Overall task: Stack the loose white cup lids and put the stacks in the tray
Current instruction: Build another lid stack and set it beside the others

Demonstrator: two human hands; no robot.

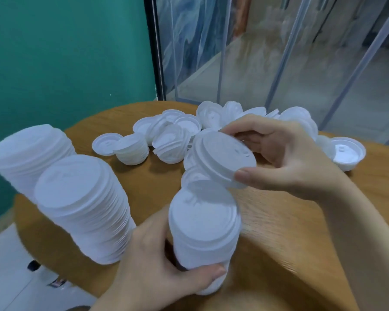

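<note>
I saw a round wooden table [279, 221] filling the lower half of the frame, its grain running toward the right edge. A green wall [65, 52] stood at upper left, and clear plastic strip curtains [279, 52] hung at upper right, with a pale floor [7, 254] showing at lower left.

My left hand [157, 265] at lower centre had its grip wrapped round a tall stack of lids [202, 223], thumb across the front near the base; the stack's long axis leaned a little to the left of upright, tops facing up toward the camera. My right hand [285, 158] at centre right pinched a single lid [225, 160] by its rim between thumb and fingers, just above and beyond the held stack, tilted with its top face turned up and to the left.

Two more finished stacks [83, 209] stood at left, one behind the other, both leaning toward the upper left. Loose lids [173, 140] lay scattered across the far side of the table, some nested in short piles, some rim-up. One upturned lid [348, 156] sat at the right edge. I could not see any tray.
</note>
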